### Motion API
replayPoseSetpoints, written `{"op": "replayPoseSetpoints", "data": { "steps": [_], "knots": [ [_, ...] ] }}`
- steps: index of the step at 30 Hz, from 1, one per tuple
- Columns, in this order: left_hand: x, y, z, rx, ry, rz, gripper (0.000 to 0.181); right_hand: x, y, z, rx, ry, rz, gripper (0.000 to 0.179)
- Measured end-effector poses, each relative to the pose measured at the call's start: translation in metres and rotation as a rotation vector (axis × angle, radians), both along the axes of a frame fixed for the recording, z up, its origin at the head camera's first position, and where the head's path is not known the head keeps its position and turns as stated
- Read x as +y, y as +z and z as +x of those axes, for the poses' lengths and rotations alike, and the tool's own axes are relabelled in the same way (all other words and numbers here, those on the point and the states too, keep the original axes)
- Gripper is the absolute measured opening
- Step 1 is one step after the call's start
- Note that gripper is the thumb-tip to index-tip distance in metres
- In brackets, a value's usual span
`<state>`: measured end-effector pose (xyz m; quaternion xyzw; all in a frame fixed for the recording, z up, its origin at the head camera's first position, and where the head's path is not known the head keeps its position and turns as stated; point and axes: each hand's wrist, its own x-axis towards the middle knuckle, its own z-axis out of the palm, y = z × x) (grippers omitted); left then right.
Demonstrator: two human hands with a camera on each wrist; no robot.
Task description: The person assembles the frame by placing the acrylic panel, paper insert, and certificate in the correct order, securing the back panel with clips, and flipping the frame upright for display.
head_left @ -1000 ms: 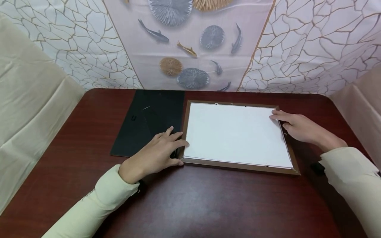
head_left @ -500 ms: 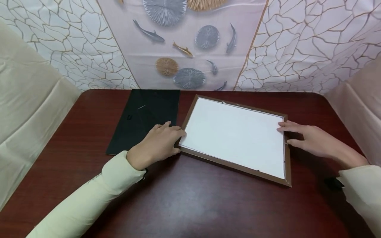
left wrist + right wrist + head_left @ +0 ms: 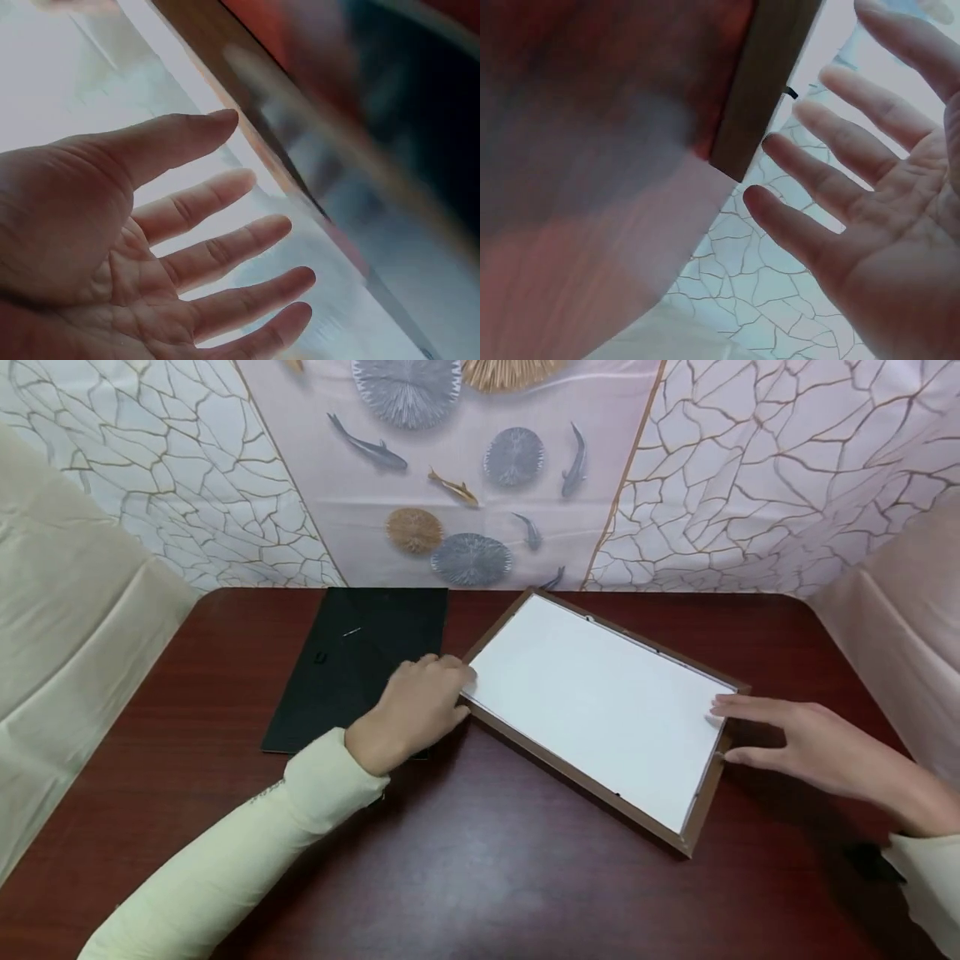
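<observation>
A brown picture frame lies face down and turned askew on the table, with a white sheet filling its back. My left hand is at its left corner, thumb beside the rail and fingertips over the sheet. In the left wrist view, the fingers are extended and apart, near the rail. On the other side, my right hand touches the right end, fingertips on the sheet and thumb at the rail. The right wrist view shows its fingers straight and spread beside the frame's corner.
A black backing board with a small hook lies flat behind and left of my left hand. The dark red-brown table reaches back to a patterned cloth with fish and round motifs. Pale cloth borders the left side.
The frame has turned clockwise on the table: its near right corner swung toward me and left, its far left corner moved back and right. My right hand came nearer me; the left shifted slightly away.
</observation>
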<state>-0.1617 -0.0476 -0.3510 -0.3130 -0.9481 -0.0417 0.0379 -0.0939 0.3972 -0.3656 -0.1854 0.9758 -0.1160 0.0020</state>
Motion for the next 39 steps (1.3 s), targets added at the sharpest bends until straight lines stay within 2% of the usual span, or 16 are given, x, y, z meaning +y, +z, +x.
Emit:
{"op": "replayPoseSetpoints", "data": {
  "steps": [2,7,9,12,17,23,26,29,32,35,37,39],
  "knots": [
    [0.011,-0.001,0.016,0.04,-0.057,-0.007,0.019,-0.005,0.004,-0.007,0.005,0.0,-0.01,0.058],
    [0.042,-0.008,0.058,0.089,-0.231,-0.039,0.027,-0.017,0.005,-0.033,-0.071,0.021,-0.079,0.055],
    [0.051,-0.011,0.068,0.106,-0.263,-0.059,0.029,-0.022,0.003,-0.044,-0.118,0.036,-0.103,0.053],
    [0.06,-0.016,0.073,0.099,-0.282,-0.064,0.024,-0.027,0.001,-0.057,-0.188,0.035,-0.128,0.051],
    [0.063,-0.018,0.07,0.011,-0.307,-0.026,0.021,-0.026,0.0,-0.067,-0.24,0.003,-0.125,0.051],
    [0.056,-0.015,0.062,-0.059,-0.314,0.003,0.014,-0.022,0.0,-0.059,-0.211,-0.002,-0.071,0.053],
    [0.048,-0.015,0.056,-0.098,-0.288,0.035,0.013,-0.025,0.0,-0.05,-0.197,0.004,-0.042,0.053],
    [0.036,-0.015,0.049,-0.128,-0.24,0.092,0.02,-0.029,0.0,-0.039,-0.209,0.004,-0.026,0.055],
    [0.024,-0.017,0.041,-0.127,-0.201,0.155,0.027,-0.036,-0.001,-0.027,-0.221,0.004,-0.018,0.058],
    [0.016,-0.017,0.033,-0.147,-0.16,0.179,0.033,-0.045,-0.003,-0.012,-0.207,0.012,-0.02,0.06],
    [0.014,-0.016,0.027,-0.202,-0.118,0.175,0.036,-0.052,-0.005,-0.001,-0.184,0.015,-0.02,0.061],
    [0.012,-0.015,0.019,-0.289,-0.066,0.17,0.038,-0.061,-0.008,0.01,-0.159,0.012,-0.023,0.062]
  ]
}}
